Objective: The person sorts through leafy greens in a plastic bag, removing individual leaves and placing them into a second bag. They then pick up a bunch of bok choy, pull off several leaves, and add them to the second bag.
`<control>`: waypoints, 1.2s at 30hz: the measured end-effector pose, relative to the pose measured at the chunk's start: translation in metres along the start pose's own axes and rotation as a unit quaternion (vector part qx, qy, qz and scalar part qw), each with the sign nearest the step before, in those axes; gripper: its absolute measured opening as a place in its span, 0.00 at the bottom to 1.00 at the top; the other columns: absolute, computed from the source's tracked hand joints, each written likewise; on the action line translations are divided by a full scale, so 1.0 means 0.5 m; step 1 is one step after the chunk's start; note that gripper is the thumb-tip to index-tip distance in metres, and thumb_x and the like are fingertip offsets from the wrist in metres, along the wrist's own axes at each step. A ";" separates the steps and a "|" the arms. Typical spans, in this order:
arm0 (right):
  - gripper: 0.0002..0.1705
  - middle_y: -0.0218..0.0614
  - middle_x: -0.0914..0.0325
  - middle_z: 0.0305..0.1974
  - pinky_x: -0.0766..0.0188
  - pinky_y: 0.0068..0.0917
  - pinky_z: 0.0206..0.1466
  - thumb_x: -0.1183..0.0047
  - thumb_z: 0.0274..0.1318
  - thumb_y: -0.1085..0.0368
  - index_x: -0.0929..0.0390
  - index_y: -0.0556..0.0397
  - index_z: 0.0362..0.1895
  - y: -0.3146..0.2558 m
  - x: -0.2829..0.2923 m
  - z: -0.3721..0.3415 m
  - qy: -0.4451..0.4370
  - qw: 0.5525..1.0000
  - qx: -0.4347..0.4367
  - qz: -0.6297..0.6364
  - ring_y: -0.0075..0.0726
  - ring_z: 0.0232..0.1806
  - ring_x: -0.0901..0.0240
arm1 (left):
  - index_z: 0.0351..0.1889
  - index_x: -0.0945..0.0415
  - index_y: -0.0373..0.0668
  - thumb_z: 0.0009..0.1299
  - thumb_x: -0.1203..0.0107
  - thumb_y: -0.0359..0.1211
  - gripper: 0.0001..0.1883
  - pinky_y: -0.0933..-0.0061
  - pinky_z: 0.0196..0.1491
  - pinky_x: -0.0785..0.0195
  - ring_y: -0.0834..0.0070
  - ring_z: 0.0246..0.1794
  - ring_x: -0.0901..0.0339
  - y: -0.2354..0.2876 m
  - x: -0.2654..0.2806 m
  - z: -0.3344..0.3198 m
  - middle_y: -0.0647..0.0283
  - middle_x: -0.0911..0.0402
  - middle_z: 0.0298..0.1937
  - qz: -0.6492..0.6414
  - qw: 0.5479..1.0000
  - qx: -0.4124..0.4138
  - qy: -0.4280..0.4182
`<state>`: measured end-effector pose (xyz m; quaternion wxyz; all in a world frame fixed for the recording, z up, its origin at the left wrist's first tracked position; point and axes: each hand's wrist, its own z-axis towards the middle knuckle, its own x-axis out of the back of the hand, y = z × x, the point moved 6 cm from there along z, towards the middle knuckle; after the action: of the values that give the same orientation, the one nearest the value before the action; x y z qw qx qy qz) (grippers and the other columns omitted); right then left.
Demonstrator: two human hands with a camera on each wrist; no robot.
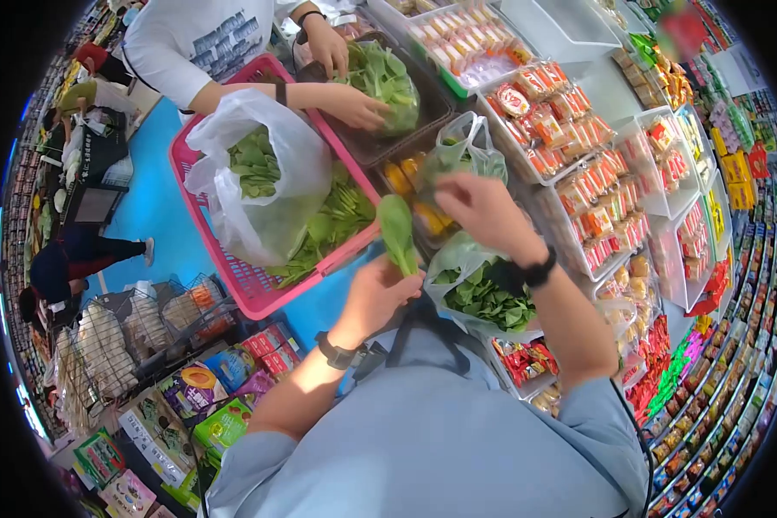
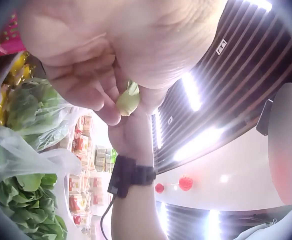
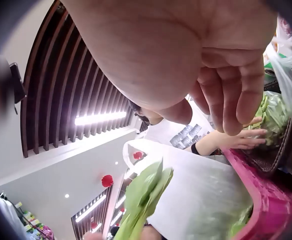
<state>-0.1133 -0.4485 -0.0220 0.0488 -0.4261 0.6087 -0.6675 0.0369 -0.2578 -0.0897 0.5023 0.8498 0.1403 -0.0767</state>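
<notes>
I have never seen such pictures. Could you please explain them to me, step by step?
There is no machine: a person does the work by hand. The large round picture comes from a camera on the head, the other two from cameras on the left and right wrists. The left hand holds a leafy green; the fingers of the right hand hold nothing visible. Around them are a pink basket with a white bag and more greens in it, a bag of leaves, and packaged food.

The basket looks glossy plastic, the held leaf smooth, the blue shirt cloth.
</notes>
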 end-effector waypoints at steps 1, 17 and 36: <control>0.19 0.48 0.08 0.42 0.16 0.36 0.50 0.34 0.75 0.59 0.13 0.60 0.59 0.013 0.005 -0.043 -0.001 0.999 -0.034 -0.009 0.41 0.41 0.10 | 0.68 0.18 0.36 0.83 0.34 0.28 0.18 0.76 0.44 0.22 0.79 0.43 0.14 0.002 -0.015 -0.001 0.62 0.09 0.53 0.003 1.000 -0.011 -0.009; 0.20 0.19 0.26 0.30 0.34 0.23 0.36 0.27 0.66 0.61 0.14 0.56 0.57 0.062 -0.020 -0.438 0.160 0.955 -0.190 0.160 0.15 0.32 0.34 | 0.64 0.14 0.39 0.66 0.18 0.41 0.31 0.60 0.51 0.18 0.59 0.45 0.11 0.007 -0.257 -0.018 0.54 0.10 0.51 0.338 0.914 -0.164 -0.153; 0.20 0.32 0.15 0.47 0.22 0.27 0.45 0.31 0.59 0.78 0.10 0.57 0.57 0.122 0.076 -0.591 0.268 0.956 -0.094 0.078 0.26 0.41 0.19 | 0.50 0.13 0.50 0.70 0.28 0.37 0.13 0.55 0.56 0.28 0.60 0.56 0.20 -0.263 -0.378 -0.055 0.65 0.13 0.50 0.617 0.703 -0.272 -0.225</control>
<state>-0.3507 -0.2584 -0.0241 -0.1045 -0.1860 0.6908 -0.6908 -0.1843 -0.2044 -0.1346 0.6631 0.5303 -0.5180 0.1032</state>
